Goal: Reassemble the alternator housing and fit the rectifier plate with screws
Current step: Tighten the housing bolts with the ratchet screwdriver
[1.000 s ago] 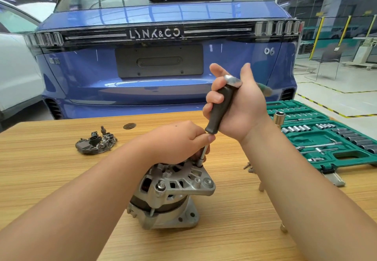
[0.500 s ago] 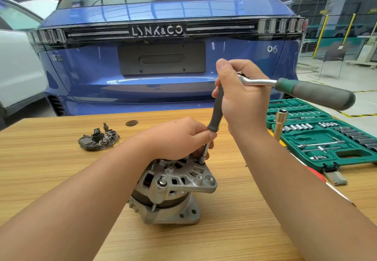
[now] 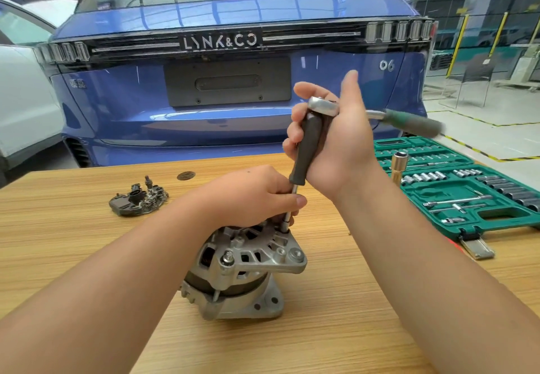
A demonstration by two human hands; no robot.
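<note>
Head view: a silver cast-aluminium alternator housing (image 3: 244, 268) stands upright on the middle of a light wooden table (image 3: 73, 242), its vented end cap facing up. On that cap rests the left hand (image 3: 251, 195), fingers curled, thumb and forefinger pinching the thin steel shaft of a dark-handled driver (image 3: 306, 147) just above where its tip meets the cap's rim. The driver stands nearly upright, tilted slightly right at the top. The right hand (image 3: 336, 139) wraps closed around the dark handle, with the chrome head of a green-gripped ratchet wrench (image 3: 409, 120) seated on top; the ratchet's handle sticks out to the right, blurred. Well to the left on the table lies a dark rectifier plate (image 3: 138, 199), apart from the housing. To the right sits an open green socket set case (image 3: 467, 186). Behind the table stands a blue car (image 3: 233, 81).
</note>
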